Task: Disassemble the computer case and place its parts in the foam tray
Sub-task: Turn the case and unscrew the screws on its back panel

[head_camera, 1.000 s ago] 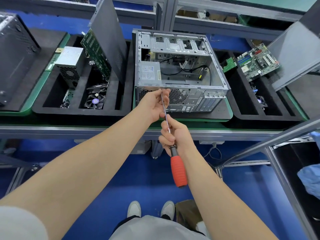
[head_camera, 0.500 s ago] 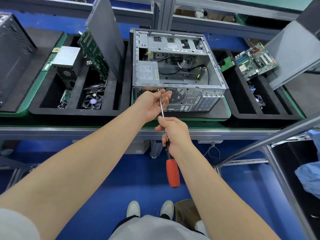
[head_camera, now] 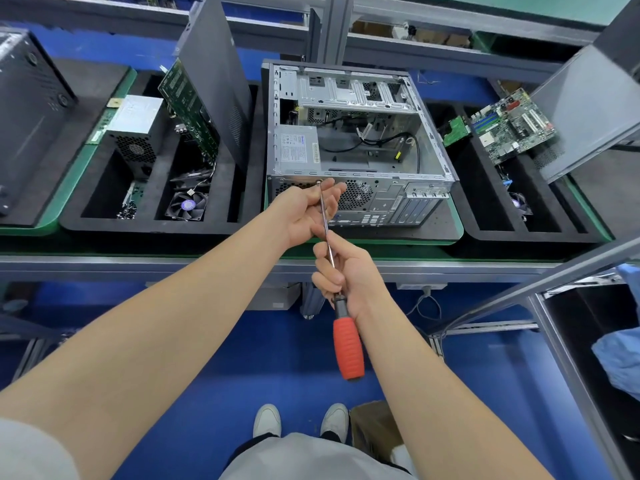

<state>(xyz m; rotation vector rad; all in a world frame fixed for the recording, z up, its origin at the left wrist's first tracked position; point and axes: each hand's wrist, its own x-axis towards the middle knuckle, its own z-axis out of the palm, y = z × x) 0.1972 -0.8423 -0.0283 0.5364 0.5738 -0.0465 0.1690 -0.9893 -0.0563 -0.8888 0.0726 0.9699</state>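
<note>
Item one, case point(head_camera: 398, 202): we find it on its side, open face up, on the desk point(head_camera: 138, 265) between two foam trays, its rear panel towards us. A power supply point(head_camera: 298, 147) and loose black cables sit inside it. Item two, screwdriver point(head_camera: 347, 348): it has a red handle and a long steel shaft, and the tip is at the upper left edge of the rear panel. Our right grip point(head_camera: 343, 271) is clenched round the shaft just above the handle. Our left grip point(head_camera: 304, 213) cups the shaft near the tip, with thumb and fingers loosely curled about it. Item three, left tray point(head_camera: 156, 226), just beside the case: it holds a second power supply point(head_camera: 136, 126), a fan point(head_camera: 187, 206), a green board point(head_camera: 188, 105) standing on edge and a dark side panel point(head_camera: 218, 77) leaning upright. Item four, right tray point(head_camera: 485, 233): it holds a motherboard point(head_camera: 512, 123), tilted.
</note>
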